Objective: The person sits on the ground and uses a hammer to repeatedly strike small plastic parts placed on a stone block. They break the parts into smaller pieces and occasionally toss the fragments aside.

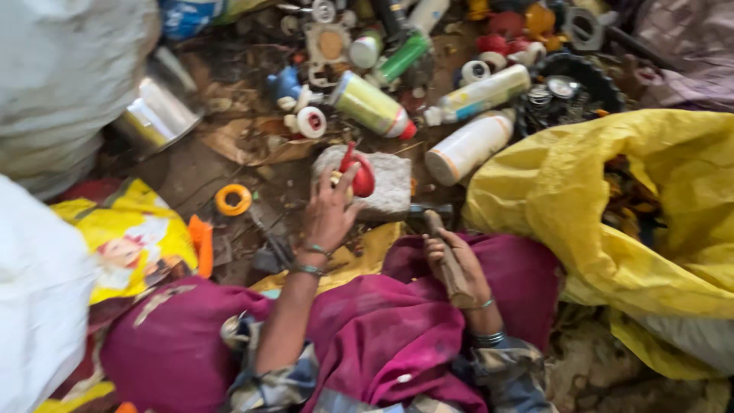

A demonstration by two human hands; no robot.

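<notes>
Landmark: grey stone block [386,183] on the dirt floor [183,172]. Left hand [330,210] at the block's near-left edge, its grip clenched on a red plastic piece [361,174] pressed on top of the block. Right hand [459,264] just nearer than the block, to its right, grip clenched on the wooden handle of a hammer [442,245]; the hammer's head lies beside the block's near-right corner. Right of the block: white bottle [468,145], then yellow sack [604,199]. Left of the block: orange ring [233,199].
</notes>
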